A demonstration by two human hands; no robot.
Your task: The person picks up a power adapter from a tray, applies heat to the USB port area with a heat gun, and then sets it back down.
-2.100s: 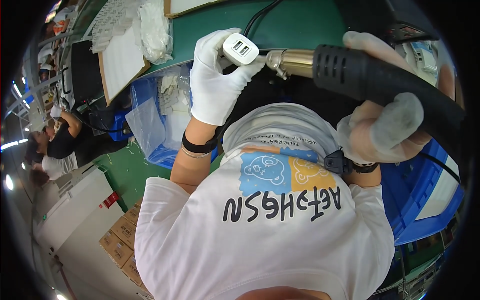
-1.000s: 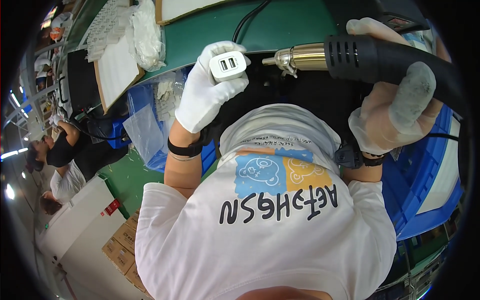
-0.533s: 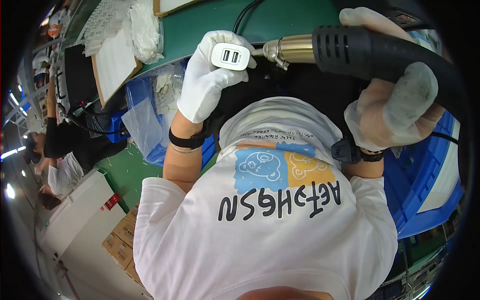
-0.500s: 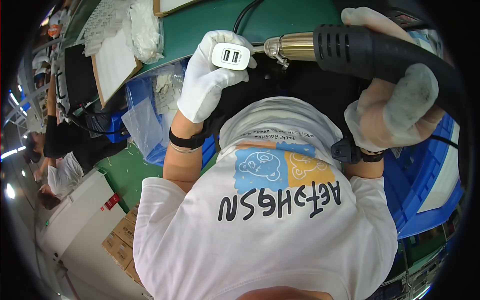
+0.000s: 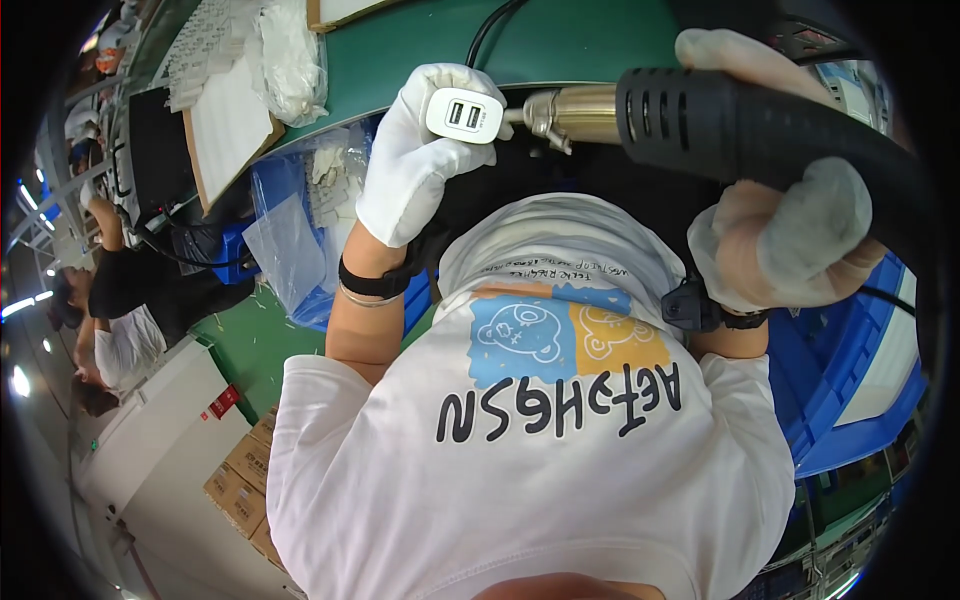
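Observation:
In a white glove, my left hand (image 5: 405,165) is closed around a small white USB charger (image 5: 463,115), its face with two ports turned up. My right hand (image 5: 790,235), in thin whitish finger coverings, grips the black vented body of a heat gun (image 5: 690,118). The gun's metal barrel (image 5: 585,112) points left. Its thin nozzle tip reaches the charger's right side, beside my left fingertips. Whether tip and charger touch, I cannot tell. The gun's rear runs off toward the right rim.
A green worktop (image 5: 420,45) lies beyond my hands, with a black cable (image 5: 485,35) on it. Clear plastic bags (image 5: 290,60) and a white board (image 5: 225,145) are at the far left. Blue bins (image 5: 850,430) stand on both sides. Another person (image 5: 140,295) works at the left.
The heat gun's barrel and nozzle have dropped slightly nearer to me and shifted a little left. The charger has moved marginally to the right. Both hands keep their grips.

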